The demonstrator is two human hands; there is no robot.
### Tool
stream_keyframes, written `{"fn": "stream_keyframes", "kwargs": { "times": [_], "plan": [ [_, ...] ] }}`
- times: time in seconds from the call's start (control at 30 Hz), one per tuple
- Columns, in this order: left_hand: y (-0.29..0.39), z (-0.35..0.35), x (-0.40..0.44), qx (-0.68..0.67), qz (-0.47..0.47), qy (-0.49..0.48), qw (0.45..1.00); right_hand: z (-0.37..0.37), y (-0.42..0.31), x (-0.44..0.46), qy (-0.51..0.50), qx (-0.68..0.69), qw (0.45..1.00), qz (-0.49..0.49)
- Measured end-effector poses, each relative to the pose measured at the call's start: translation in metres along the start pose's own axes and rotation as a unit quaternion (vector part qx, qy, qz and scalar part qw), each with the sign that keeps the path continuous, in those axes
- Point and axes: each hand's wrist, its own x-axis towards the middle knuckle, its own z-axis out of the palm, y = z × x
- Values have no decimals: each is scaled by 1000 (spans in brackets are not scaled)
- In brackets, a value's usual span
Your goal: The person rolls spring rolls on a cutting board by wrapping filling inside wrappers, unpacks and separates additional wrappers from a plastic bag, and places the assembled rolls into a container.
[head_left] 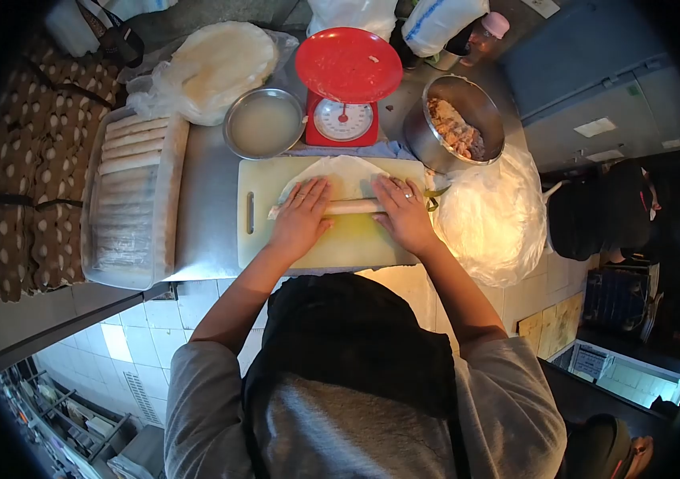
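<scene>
A thin, pale wrapper sheet (pixel 345 172) lies on the cream cutting board (pixel 332 249), its near part rolled into a slim roll (pixel 353 207). My left hand (pixel 300 221) rests over the left part of the roll, fingers stretched forward onto the sheet. On the right part lies my right hand (pixel 404 214), a ring on one finger, with its fingers also extended flat. Between the hands the middle of the roll shows; what it contains is hidden. Behind the board stand a metal bowl of cloudy liquid (pixel 264 124) and a metal pot (pixel 428 142) with a chunky orange-brown mixture.
A red dial scale (pixel 343 120) stands behind the board. Left of it, a stack of round wrappers (pixel 224 64) sits on plastic. Several finished rolls (pixel 134 144) fill a plastic container (pixel 168 199) beside egg trays (pixel 53 176). A plastic bag (pixel 492 219) bulges at the right.
</scene>
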Motion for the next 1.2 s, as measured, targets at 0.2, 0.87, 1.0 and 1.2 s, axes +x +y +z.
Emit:
{"fn": "stream_keyframes", "kwargs": {
  "times": [0.2, 0.87, 1.0, 1.2],
  "plan": [
    [-14, 6, -18, -82, 54, 81, 992, 10, 14, -23, 73, 87, 993, -23],
    [13, 14, 32, -39, -31, 63, 997, 21, -6, 31, 35, 4, 998, -59],
    [10, 17, 36, -22, -35, 48, 998, 28, -1, 32, 15, 22, 998, -58],
    [-8, 24, 22, -37, -8, 69, 997, 21, 5, 30, -11, 62, 997, -53]
  ]
}}
